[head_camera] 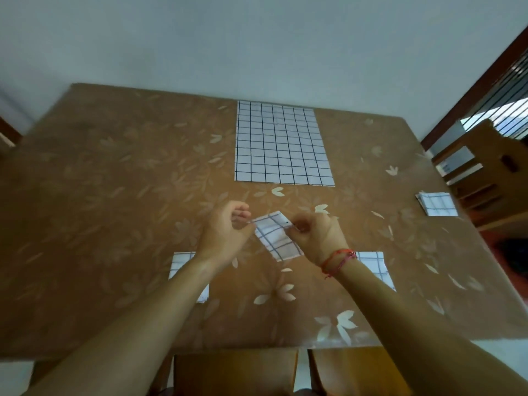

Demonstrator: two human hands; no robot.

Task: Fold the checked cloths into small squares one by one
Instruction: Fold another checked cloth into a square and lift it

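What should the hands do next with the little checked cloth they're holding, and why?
Probably lay it down on the table. The left hand and right hand both pinch the little cloth, which already looks about as small as the folded square at the right edge. A big cloth lies flat farther back, not yet folded.

Dim, soft, motion-blurred wide-angle view

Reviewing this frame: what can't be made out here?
All in the head view:
1. Fold count of held cloth: blurred, top corners covered by left hand and right hand.
2. Middle of near-left cloth: behind left forearm.
3. Inner part of near-right cloth: behind right forearm.
4. Layers of far-right cloth: too small, blurred.
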